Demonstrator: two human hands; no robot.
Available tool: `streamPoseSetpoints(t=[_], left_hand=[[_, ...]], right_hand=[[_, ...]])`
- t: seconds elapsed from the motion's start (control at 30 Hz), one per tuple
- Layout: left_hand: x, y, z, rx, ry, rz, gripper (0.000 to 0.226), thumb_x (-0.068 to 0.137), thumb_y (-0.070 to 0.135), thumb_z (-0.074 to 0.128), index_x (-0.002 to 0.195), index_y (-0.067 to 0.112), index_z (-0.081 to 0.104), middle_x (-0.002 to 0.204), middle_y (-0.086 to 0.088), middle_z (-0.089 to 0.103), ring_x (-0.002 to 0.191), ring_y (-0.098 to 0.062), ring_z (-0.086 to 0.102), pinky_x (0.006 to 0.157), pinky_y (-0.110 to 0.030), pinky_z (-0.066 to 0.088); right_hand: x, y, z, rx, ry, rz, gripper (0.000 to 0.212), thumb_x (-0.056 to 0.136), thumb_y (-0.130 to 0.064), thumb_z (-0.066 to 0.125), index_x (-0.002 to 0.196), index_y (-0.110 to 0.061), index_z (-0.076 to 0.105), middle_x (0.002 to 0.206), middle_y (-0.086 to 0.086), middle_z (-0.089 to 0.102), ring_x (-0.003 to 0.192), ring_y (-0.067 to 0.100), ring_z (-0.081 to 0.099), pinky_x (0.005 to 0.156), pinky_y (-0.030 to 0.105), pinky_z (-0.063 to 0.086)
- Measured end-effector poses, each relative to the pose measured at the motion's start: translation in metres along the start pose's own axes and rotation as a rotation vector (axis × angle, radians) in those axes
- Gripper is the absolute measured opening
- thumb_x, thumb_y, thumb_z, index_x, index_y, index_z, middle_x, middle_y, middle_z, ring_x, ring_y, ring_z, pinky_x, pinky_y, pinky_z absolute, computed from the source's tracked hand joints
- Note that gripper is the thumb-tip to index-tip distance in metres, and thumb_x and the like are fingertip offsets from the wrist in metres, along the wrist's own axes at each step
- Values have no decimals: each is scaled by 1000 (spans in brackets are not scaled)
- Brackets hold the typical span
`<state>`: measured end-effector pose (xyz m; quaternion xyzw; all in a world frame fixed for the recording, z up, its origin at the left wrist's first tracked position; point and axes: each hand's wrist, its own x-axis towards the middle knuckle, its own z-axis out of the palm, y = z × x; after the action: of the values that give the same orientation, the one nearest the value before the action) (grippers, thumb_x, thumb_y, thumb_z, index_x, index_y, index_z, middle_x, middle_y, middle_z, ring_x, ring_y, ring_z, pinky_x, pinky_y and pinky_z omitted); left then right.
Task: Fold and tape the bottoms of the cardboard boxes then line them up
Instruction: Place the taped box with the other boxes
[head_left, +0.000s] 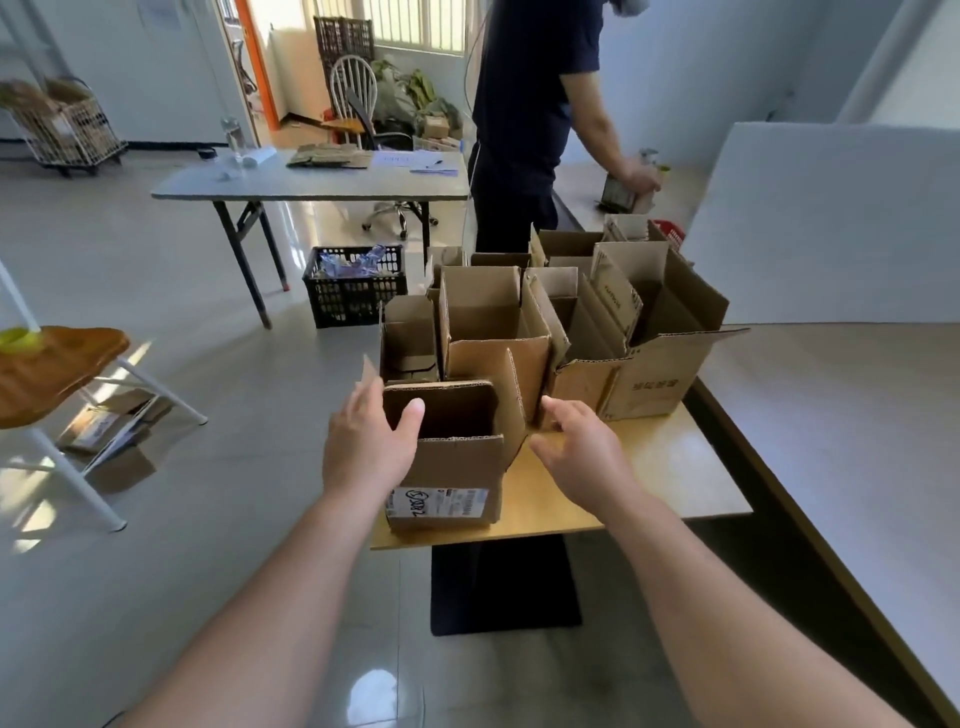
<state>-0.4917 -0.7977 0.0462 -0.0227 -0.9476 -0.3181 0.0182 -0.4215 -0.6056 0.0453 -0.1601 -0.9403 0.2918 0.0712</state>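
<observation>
One box (453, 467), left fingers (370, 399) pinching its wall

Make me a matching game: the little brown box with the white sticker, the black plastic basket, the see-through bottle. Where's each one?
1 small brown cardboard box with white label
2 black plastic crate
3 clear bottle

A on the floor
B on the grey folding table
C on the wooden table, gripped by the left hand

Pairs: 1-C, 2-A, 3-B

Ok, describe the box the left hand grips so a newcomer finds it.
On the wooden table, cardboard boxes stand clustered. The box sits at the near left corner, held by the left hand. Only it bears a white, marker-scrawled shipping label.
</observation>
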Motion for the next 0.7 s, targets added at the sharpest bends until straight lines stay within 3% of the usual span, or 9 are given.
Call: streamPoseSetpoints(t=[0.1, 0.23, 0.37, 0.53, 0.7], left_hand=[[-5, 32, 5, 25, 44, 196, 57, 96, 41, 47, 146, 18, 34, 155, -5, 29, 142, -26, 25, 113, -39, 26], [-19, 77, 31, 73, 4, 506, 45, 94, 39, 51, 133, 17, 51, 134, -3, 54, 123, -20, 47, 98, -32, 43], [-42, 123, 74, 168, -123, 715, 40, 95, 43, 49, 127, 21, 57, 125, 3, 60, 115, -15, 54, 89, -26, 49], [-86, 183, 132, 246, -246, 852, 36, 95, 47, 47, 120, 25, 60, 117, 7, 63, 105, -10, 58, 82, -22, 51], [-140, 252, 183, 284, -346, 983, 35, 96, 44, 43, 119, 21, 57, 115, 2, 62, 104, -16, 57, 82, -28, 49]], right_hand=[[-7, 8, -19, -112, 94, -25, 46, 95, -28, 56, 139, -21, 46, 137, -4, 48, 118, 13, 51, 92, 24, 49], [-23, 34, -44, -281, 219, -69, 26, 96, -29, 53, 118, -18, 61, 116, -1, 58, 97, 11, 56, 78, 18, 50], [-45, 75, -75, -389, 292, 9, 23, 96, -31, 50, 111, -19, 62, 107, -4, 59, 89, 11, 55, 74, 18, 46], [-91, 138, -120, -461, 343, 167, 27, 97, -29, 43, 115, -20, 61, 111, -2, 60, 93, 15, 54, 73, 22, 38], [-137, 210, -164, -488, 351, 370, 32, 97, -27, 41, 121, -17, 59, 122, 3, 58, 111, 24, 52, 88, 32, 39]])
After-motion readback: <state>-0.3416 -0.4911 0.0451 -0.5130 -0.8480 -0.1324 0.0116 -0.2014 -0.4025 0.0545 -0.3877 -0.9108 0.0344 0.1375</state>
